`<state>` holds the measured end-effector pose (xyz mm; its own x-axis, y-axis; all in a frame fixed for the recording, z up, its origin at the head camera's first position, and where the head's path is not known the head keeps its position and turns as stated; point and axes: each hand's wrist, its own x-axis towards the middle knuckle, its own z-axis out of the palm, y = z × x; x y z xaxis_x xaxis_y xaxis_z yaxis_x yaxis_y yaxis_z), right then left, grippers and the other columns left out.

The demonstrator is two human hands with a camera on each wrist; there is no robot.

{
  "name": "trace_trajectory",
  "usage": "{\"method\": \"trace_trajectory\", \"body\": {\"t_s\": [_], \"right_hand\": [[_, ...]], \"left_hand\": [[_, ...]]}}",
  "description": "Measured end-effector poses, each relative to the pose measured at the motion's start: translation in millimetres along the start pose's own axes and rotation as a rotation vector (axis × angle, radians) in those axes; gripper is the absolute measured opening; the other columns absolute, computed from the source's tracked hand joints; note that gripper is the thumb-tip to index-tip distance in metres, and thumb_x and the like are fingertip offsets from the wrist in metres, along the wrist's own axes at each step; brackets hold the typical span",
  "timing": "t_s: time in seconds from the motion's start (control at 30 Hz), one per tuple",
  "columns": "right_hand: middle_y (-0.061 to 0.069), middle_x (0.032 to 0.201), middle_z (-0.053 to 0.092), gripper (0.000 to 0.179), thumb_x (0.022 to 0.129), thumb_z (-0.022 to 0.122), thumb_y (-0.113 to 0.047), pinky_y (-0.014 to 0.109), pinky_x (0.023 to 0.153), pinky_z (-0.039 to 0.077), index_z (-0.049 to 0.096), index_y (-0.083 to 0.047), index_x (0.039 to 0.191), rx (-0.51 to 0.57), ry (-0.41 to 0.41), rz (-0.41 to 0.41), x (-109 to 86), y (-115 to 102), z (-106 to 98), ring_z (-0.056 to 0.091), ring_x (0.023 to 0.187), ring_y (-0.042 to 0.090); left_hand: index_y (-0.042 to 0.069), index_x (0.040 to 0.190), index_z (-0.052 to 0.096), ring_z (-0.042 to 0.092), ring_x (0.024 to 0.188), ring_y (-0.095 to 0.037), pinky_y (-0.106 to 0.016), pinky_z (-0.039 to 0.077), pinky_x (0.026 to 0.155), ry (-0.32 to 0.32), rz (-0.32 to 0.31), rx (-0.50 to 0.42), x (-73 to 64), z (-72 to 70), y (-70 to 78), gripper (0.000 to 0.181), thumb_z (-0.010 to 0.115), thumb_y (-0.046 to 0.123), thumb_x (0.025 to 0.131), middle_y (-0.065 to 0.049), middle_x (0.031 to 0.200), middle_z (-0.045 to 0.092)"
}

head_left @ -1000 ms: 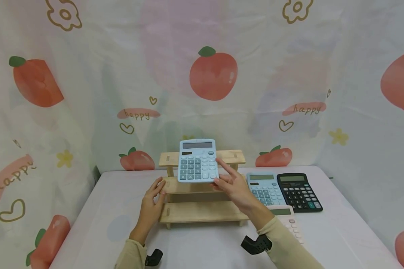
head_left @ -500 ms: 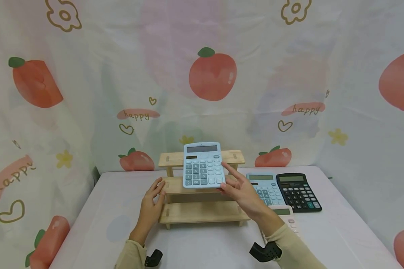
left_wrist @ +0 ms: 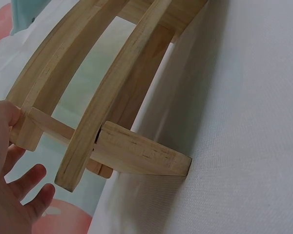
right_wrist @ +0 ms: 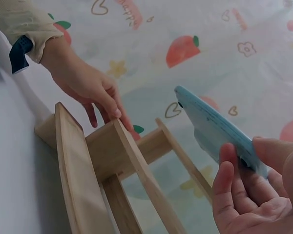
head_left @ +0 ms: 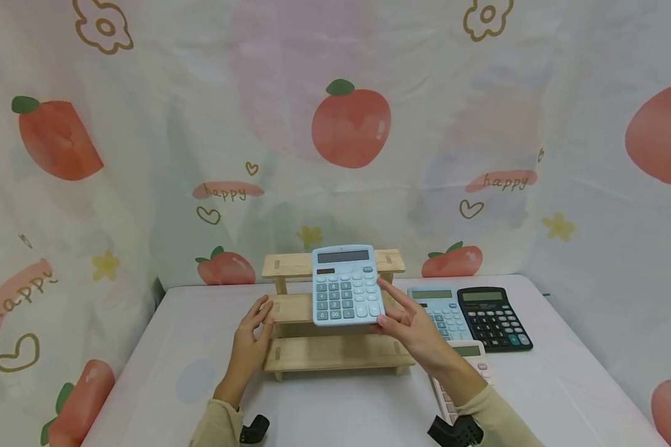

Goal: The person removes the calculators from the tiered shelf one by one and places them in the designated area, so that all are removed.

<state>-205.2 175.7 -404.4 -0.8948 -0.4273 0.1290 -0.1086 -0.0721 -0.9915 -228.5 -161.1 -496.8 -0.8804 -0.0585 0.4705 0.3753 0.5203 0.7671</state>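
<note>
My right hand (head_left: 419, 332) holds a light blue calculator (head_left: 348, 285) by its lower right edge, screen and keys facing me. In the right wrist view the calculator (right_wrist: 217, 129) shows its edge and back, thumb on one side and fingers behind. It hangs in front of the upper tiers of a three-step wooden stand (head_left: 338, 352), apart from the boards. At the stand's left side my left hand (head_left: 248, 347) pinches the end of the middle board. The left wrist view shows that hand (left_wrist: 12, 175) with its thumb on the wood (left_wrist: 102, 97) and the lower fingers free.
Right of the stand lie another light blue calculator (head_left: 446, 313) and a black one (head_left: 494, 320). A pale pink calculator (head_left: 478, 360) lies nearer, partly behind my right forearm. A fruit-printed cloth (head_left: 346, 205) hangs behind the white table (head_left: 212, 323).
My right hand has brought the light blue calculator down, to the right and closer to me, away from the top tier. The left hand has stayed on the stand.
</note>
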Motion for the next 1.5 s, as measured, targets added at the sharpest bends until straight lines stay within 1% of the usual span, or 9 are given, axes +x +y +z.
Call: {"method": "trace_trajectory", "body": {"t_s": [0.23,0.47,0.6,0.77,0.93,1.17,1.33,1.5], "right_hand": [[-0.011,0.116,0.075,0.076,0.101,0.061,-0.012,0.022,0.090,0.056,0.018,-0.018,0.164,-0.081,0.042,0.033,-9.6,2.4,-5.3,0.072,0.095,0.005],[-0.009,0.114,0.075,0.077,0.102,0.060,-0.011,0.021,0.087,0.056,0.015,-0.015,0.164,-0.056,0.047,0.048,-20.7,5.2,-12.3,0.070,0.095,0.006],[-0.008,0.119,0.074,0.078,0.102,0.059,-0.009,0.021,0.085,0.057,0.012,-0.012,0.164,-0.041,0.035,0.039,-26.4,6.9,-16.0,0.070,0.095,0.006],[-0.009,0.125,0.071,0.078,0.102,0.058,-0.008,0.021,0.087,0.057,0.010,-0.014,0.164,-0.019,0.020,0.043,-33.4,7.4,-19.5,0.070,0.096,0.005],[-0.010,0.128,0.070,0.080,0.102,0.058,-0.009,0.020,0.089,0.056,0.009,-0.016,0.164,-0.011,0.028,0.072,-40.1,5.4,-22.1,0.069,0.097,0.005],[-0.009,0.126,0.070,0.080,0.102,0.059,-0.013,0.019,0.093,0.053,0.010,-0.018,0.164,-0.063,0.045,0.111,-50.6,2.4,-26.0,0.068,0.099,0.006],[-0.006,0.123,0.072,0.081,0.102,0.059,-0.012,0.018,0.091,0.054,0.007,-0.015,0.164,-0.040,0.036,0.112,-55.1,0.9,-27.7,0.068,0.097,0.005],[-0.004,0.121,0.072,0.081,0.102,0.059,-0.011,0.020,0.090,0.055,0.008,-0.018,0.165,-0.041,0.032,0.114,-59.7,0.4,-30.3,0.068,0.096,0.007]], "left_hand": [[0.000,0.140,0.058,0.047,0.142,-0.038,-0.056,0.050,0.102,0.000,0.000,-0.004,0.0,-0.4,0.0,0.040,0.057,0.015,0.104,-0.013,0.154,0.050],[-0.001,0.140,0.059,0.047,0.142,-0.039,-0.057,0.050,0.102,0.005,0.005,-0.006,0.5,0.7,-0.7,0.040,0.058,0.015,0.103,-0.014,0.154,0.051],[-0.001,0.140,0.059,0.047,0.142,-0.040,-0.057,0.050,0.101,0.006,0.012,-0.005,0.7,1.5,-0.8,0.040,0.058,0.015,0.103,-0.015,0.153,0.051],[-0.001,0.140,0.058,0.048,0.141,-0.038,-0.057,0.051,0.101,0.003,0.009,0.000,0.3,2.4,-0.9,0.040,0.058,0.014,0.103,-0.014,0.154,0.051],[-0.001,0.139,0.059,0.050,0.140,-0.038,-0.056,0.050,0.101,0.006,0.004,-0.005,0.0,2.4,-0.6,0.039,0.058,0.013,0.102,-0.014,0.153,0.051],[-0.001,0.139,0.059,0.050,0.140,-0.037,-0.056,0.051,0.101,0.003,0.006,-0.001,0.1,1.9,-0.8,0.039,0.058,0.013,0.103,-0.014,0.153,0.051],[-0.001,0.140,0.059,0.049,0.141,-0.037,-0.056,0.050,0.102,0.003,-0.004,0.000,0.0,1.2,-0.6,0.040,0.058,0.014,0.103,-0.013,0.154,0.051],[0.000,0.140,0.058,0.049,0.141,-0.037,-0.056,0.050,0.102,0.000,-0.007,-0.003,0.1,0.9,-0.5,0.040,0.058,0.014,0.103,-0.013,0.154,0.050]]}}
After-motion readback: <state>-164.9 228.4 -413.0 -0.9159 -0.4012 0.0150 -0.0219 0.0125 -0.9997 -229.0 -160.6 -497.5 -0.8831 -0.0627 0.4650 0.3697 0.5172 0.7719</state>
